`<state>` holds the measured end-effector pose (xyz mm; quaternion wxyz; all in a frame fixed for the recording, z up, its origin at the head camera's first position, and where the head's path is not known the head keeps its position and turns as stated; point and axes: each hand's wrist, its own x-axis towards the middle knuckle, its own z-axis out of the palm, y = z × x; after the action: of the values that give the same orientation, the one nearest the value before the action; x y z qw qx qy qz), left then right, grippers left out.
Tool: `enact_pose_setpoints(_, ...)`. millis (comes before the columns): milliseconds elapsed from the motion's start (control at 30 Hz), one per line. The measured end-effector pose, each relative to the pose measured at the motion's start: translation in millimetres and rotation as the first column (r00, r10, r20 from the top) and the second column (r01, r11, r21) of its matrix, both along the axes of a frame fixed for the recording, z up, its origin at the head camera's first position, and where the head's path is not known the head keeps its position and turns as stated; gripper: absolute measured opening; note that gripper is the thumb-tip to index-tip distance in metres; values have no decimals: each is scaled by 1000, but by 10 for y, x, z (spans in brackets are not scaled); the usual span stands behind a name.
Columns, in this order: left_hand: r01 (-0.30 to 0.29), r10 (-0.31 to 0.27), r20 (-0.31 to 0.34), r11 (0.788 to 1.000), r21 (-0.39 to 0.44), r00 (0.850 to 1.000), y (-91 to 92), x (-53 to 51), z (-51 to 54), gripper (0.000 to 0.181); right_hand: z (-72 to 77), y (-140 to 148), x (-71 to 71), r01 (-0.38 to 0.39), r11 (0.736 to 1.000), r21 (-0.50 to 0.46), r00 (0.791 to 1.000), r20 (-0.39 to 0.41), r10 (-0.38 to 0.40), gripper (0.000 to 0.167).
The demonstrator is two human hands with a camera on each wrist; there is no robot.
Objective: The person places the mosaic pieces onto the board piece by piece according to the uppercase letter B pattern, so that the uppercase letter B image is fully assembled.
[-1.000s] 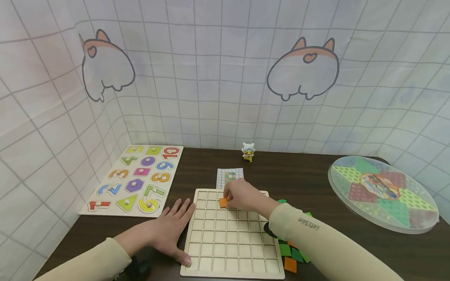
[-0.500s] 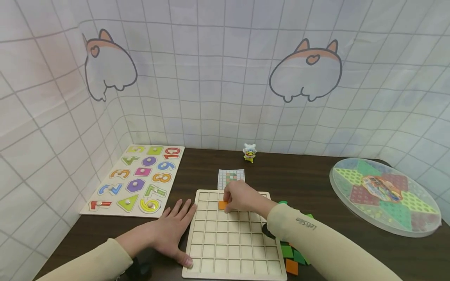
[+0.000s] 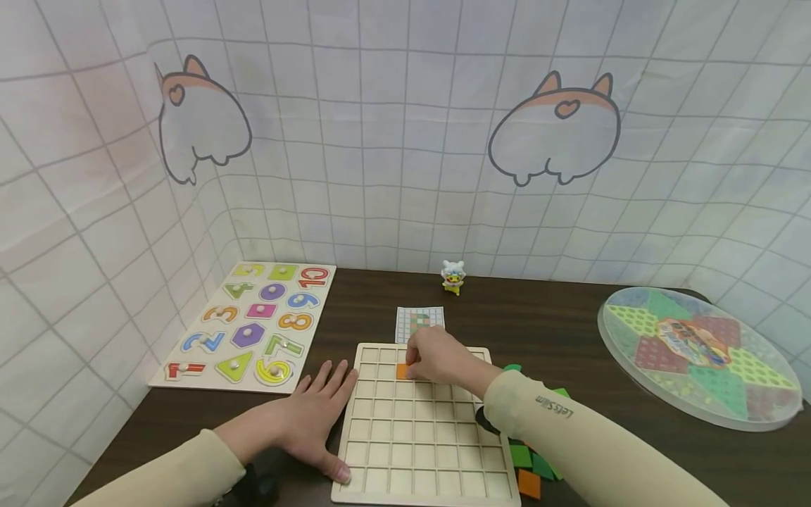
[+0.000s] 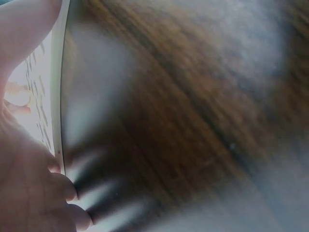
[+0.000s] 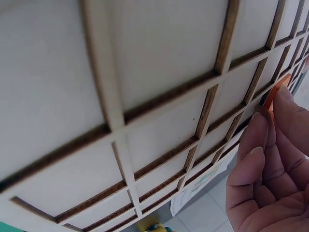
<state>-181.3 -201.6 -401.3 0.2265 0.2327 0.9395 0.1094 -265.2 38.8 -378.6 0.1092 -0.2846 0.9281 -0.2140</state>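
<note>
Pinched between the thumb and fingers of my right hand (image 3: 438,358) is an orange square tile (image 3: 402,371), which lies over a cell near the far edge of the wooden grid board (image 3: 424,451). In the right wrist view the thumb presses on the orange tile (image 5: 277,92) while the other fingers curl in; part of the tile is hidden. My left hand (image 3: 312,420) lies with fingers spread along the board's left edge, its thumb on the near left corner. The left wrist view shows its palm (image 4: 24,179) beside the board's rim.
Loose green tiles (image 3: 521,456) and an orange tile (image 3: 529,484) lie right of the board, partly under the right sleeve. A printed pattern card (image 3: 409,324) lies beyond it. A number puzzle (image 3: 215,350) stands left, a small figurine (image 3: 453,277) behind, a round game board (image 3: 697,359) right.
The orange tile has shifted slightly left and settled flatter over its cell, with the right hand still pinching it. The left hand has stayed in place; the head view has shifted a little.
</note>
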Motion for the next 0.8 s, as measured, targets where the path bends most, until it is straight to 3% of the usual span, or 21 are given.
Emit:
enact_pose_setpoints(267,-3,3,-24,1000,4,1000,-78,-93,-215,151,-9,-4,5,-6,1000,11,1000,-12,6,12)
enact_pose_setpoints(367,-6,6,-19,1000,3,1000,-66,-87,-188,150,-3,2,3,-6,1000,10,1000,-4,6,11)
enact_pose_setpoints(600,-20,21,15,999,-39,1000,57,19,74,141,3,47,-8,-32,999,-7,999,5,32,7)
enact_pose_setpoints(667,-26,27,16,999,-43,1000,56,16,67,141,-1,62,-10,-41,999,-15,999,2,41,8)
enact_pose_setpoints(800,-25,25,14,999,-22,1000,-26,-66,-104,147,-9,92,-4,-36,999,-31,999,-1,35,8)
